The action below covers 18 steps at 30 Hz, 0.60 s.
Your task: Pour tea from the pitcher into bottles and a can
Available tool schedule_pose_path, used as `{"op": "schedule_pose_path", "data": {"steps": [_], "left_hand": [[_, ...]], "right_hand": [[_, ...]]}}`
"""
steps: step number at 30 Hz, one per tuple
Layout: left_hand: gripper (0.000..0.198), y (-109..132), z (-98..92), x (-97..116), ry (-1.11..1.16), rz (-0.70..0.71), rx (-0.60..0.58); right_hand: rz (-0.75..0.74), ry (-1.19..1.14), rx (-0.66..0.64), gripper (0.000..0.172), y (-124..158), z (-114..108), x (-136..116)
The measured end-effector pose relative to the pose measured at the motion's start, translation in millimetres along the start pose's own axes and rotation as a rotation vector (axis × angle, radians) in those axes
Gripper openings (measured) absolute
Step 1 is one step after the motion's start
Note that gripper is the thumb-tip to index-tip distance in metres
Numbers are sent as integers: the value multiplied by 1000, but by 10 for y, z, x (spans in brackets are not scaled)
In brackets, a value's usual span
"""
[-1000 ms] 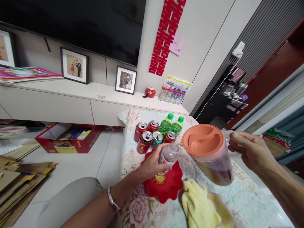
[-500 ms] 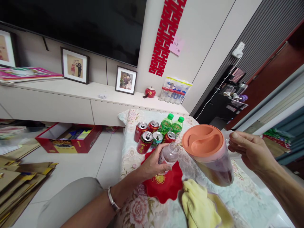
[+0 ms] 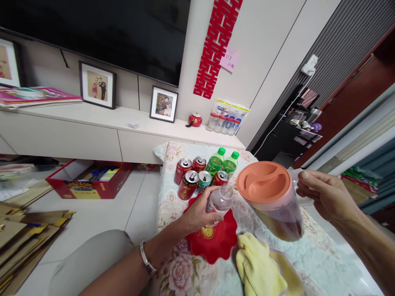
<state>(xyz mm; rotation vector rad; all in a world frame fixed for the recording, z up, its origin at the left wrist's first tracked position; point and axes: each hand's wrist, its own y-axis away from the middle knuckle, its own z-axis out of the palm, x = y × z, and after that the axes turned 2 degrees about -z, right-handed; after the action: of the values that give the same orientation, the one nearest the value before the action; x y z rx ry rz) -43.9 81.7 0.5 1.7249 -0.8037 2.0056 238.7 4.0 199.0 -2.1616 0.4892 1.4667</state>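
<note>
My left hand (image 3: 202, 211) is wrapped round a small clear bottle (image 3: 222, 200) with a pale label, its open mouth facing up. It is held above a red scalloped plate (image 3: 212, 246). By its handle, my right hand (image 3: 324, 197) grips a clear pitcher (image 3: 277, 218) with an orange lid (image 3: 263, 181). The pitcher tilts toward the bottle, its spout close to the bottle's mouth, and brown liquid lies inside it. Just behind the bottle stand several drink cans (image 3: 188, 185) and two green-capped bottles (image 3: 231, 163).
A yellow cloth (image 3: 259, 263) lies on the flowered tablecloth (image 3: 177, 263) near the front. Behind the table runs a low white cabinet (image 3: 138, 142) with framed photos and several red-lidded jars (image 3: 222, 124). A red box (image 3: 89, 185) and flattened cardboard (image 3: 27, 242) lie on the floor at left.
A thin brown stream ran from the pitcher's spout to the bottle earlier; now I cannot make one out. Both hands, the bottle and the pitcher stay almost in place.
</note>
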Motion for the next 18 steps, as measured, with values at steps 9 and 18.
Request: {"op": "schedule_pose_path", "data": {"steps": [9, 18], "left_hand": [[86, -2, -5, -30, 6, 1, 5], [86, -2, -4, 5, 0, 20, 4]], "right_hand": [[2, -1, -11, 66, -7, 29, -1], [-12, -6, -34, 65, 2, 40, -5]]}}
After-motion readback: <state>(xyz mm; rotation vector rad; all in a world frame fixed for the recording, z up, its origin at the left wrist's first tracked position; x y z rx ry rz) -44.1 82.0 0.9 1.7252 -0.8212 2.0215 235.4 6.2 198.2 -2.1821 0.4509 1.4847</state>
